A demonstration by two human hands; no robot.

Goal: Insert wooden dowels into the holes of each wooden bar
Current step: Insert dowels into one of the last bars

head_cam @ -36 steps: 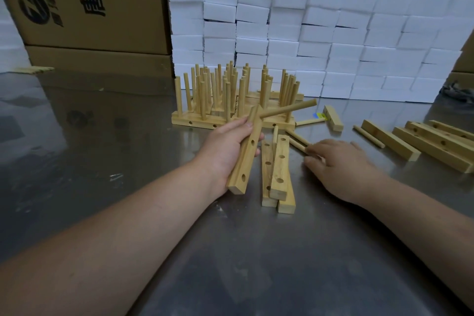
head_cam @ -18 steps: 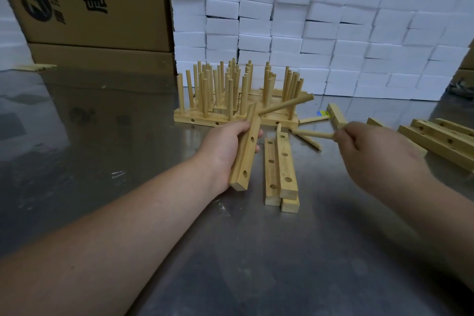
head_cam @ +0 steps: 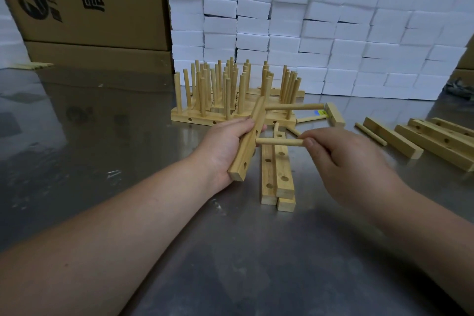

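My left hand (head_cam: 225, 146) grips a wooden bar (head_cam: 247, 146) tilted on edge above the steel table. One dowel (head_cam: 295, 107) sticks out sideways from the bar's upper hole, pointing right. My right hand (head_cam: 343, 161) pinches a second dowel (head_cam: 279, 141) held level, its left tip at the bar's middle hole. Below lie stacked empty bars (head_cam: 278, 174) with open holes. Behind them stand finished bars (head_cam: 230, 100) bristling with upright dowels.
More empty bars (head_cam: 436, 141) lie at the right, with a loose dowel (head_cam: 370, 134) and a short block (head_cam: 334, 114) nearby. White foam blocks (head_cam: 320, 28) and cardboard boxes (head_cam: 84, 2) wall off the back. The steel table (head_cam: 230, 251) stretches toward me.
My right hand picked a dowel off the table, lifted it and carried it left to the bar's middle hole. The left hand kept holding the bar, tilting it slightly.
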